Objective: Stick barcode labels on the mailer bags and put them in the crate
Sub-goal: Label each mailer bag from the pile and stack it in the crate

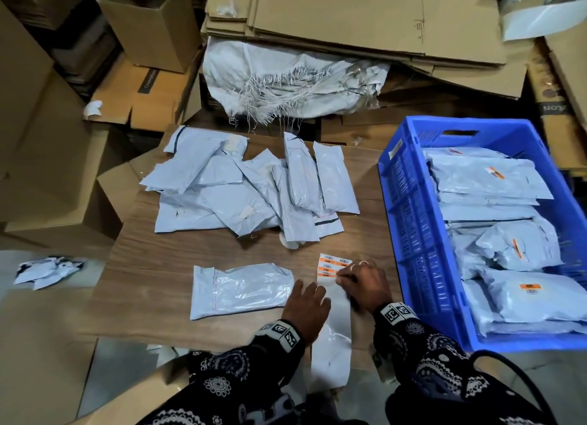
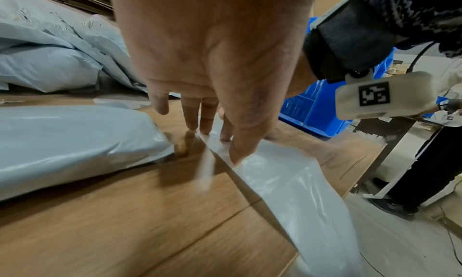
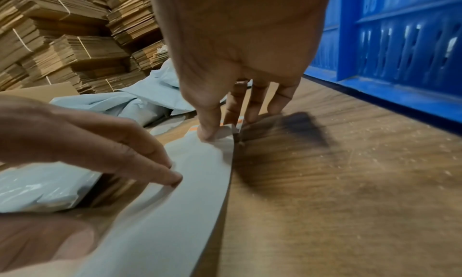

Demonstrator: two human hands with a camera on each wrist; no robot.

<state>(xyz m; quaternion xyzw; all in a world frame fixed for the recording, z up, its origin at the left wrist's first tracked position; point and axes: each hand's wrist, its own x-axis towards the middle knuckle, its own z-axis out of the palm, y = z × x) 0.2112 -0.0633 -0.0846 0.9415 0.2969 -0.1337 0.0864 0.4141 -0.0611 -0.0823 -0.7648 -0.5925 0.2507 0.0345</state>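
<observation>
Peeling a barcode label off the strip beside the blue crate (image 1: 409, 221).

Left of the crate, the label strip (image 1: 333, 300) lies on the wooden table (image 1: 178, 256); the left hand (image 1: 306, 300) presses it flat with straight fingers, while the right hand (image 1: 365, 283) seems to pinch an orange label (image 1: 333, 273) at its far end. One mailer bag (image 1: 241, 289) lies farther left, unlabelled bags (image 1: 251, 186) behind it, labelled ones inside the crate.
</observation>
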